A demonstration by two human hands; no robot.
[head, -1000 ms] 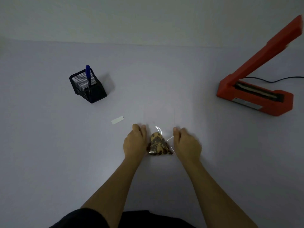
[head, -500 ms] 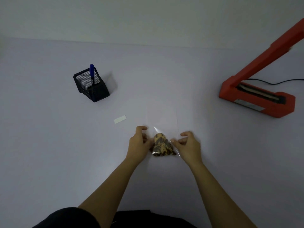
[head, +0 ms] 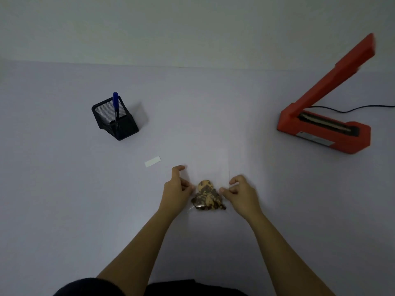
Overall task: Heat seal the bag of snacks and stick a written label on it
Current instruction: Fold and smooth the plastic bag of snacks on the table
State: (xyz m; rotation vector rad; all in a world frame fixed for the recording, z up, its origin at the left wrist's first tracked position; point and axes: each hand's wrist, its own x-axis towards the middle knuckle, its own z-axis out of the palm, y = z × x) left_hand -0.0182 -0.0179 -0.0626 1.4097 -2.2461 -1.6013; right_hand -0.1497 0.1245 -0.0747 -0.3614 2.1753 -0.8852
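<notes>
A clear plastic bag (head: pixel 210 167) holding brown-and-tan cookies (head: pixel 207 196) lies on the table in front of me, its empty upper part stretching away from me. My left hand (head: pixel 176 193) pinches the bag's left edge between thumb and fingers. At the bag's right edge my right hand (head: pixel 240 194) pinches it the same way. A small white blank label (head: pixel 152 161) lies to the left of the bag. The red heat sealer (head: pixel 324 124) stands at the right with its arm raised open.
A black mesh pen holder (head: pixel 115 119) with a blue pen (head: pixel 115 103) stands at the left rear. A black cable (head: pixel 352 108) runs from the sealer off the right edge. The pale table (head: pixel 64 210) meets a wall at the back.
Both hands went from lying flat beside the cookies to pinching the bag's side edges. The bag has been pulled flatter and the cookies have spread a little.
</notes>
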